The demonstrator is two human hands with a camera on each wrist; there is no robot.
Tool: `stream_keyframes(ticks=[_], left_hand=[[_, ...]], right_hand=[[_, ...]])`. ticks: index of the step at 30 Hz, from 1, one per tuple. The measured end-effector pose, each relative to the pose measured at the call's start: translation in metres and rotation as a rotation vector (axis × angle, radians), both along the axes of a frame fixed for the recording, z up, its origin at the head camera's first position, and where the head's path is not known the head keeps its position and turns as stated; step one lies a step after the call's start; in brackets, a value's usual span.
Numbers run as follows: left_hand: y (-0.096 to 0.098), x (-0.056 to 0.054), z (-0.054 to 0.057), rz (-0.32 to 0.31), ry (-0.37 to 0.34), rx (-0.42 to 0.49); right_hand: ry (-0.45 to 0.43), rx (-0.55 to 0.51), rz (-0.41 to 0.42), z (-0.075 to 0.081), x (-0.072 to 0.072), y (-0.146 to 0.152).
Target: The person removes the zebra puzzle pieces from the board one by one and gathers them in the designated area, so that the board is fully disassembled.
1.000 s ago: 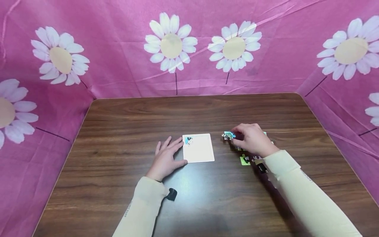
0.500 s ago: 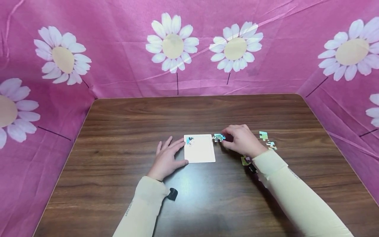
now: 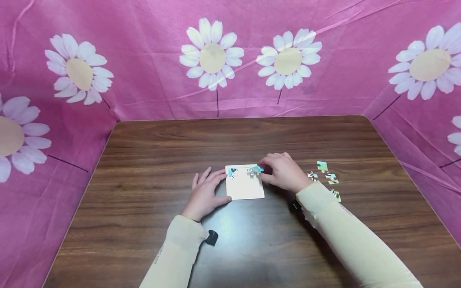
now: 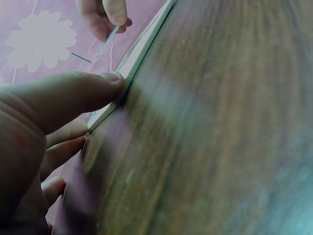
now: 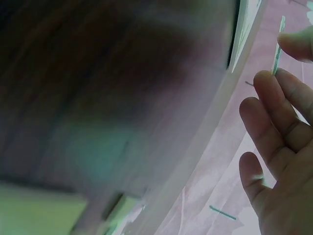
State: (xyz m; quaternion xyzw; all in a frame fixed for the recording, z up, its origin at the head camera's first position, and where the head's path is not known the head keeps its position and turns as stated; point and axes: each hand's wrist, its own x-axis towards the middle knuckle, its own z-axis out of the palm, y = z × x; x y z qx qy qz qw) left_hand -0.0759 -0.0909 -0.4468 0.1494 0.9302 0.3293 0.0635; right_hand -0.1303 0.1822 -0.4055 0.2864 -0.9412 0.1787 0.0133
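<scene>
A square white puzzle tray [image 3: 245, 189] lies mid-table, with a puzzle piece [image 3: 233, 173] of blue, black and white in its upper left corner. My left hand [image 3: 203, 195] rests along the tray's left side, fingers spread, with the thumb [image 4: 105, 88] against the tray's edge. Over the upper right part of the tray, my right hand [image 3: 283, 173] pinches a blue-green jigsaw piece [image 3: 254, 171] between thumb and fingers. In the right wrist view that piece [image 5: 279, 46] shows edge-on, above the tray surface.
To the right of the tray lie several loose jigsaw pieces [image 3: 322, 166], some partly hidden behind the right forearm. A pink cloth [image 3: 151, 60] with white daisies hangs behind the brown wooden table [image 3: 162, 144] and along its sides.
My right hand has moved left from the loose pieces, carrying the jigsaw piece to over the tray's upper right part. The left hand has stayed at the tray's left edge.
</scene>
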Motion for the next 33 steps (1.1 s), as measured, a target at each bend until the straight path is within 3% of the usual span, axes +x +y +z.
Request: stream_keyframes(ticks=[17, 25, 33], left_hand=[[0.0, 0.0, -0.002, -0.001, 0.013, 0.001], [0.0, 0.0, -0.001, -0.003, 0.0, -0.008], [0.0, 0.0, -0.002, -0.004, 0.0, -0.011]], right_hand=[[0.004, 0.007, 0.026, -0.004, -0.005, -0.022], [-0.028, 0.046, 0.028, -0.006, -0.007, -0.029], [-0.002, 0.091, 0.039, -0.008, -0.011, -0.035]])
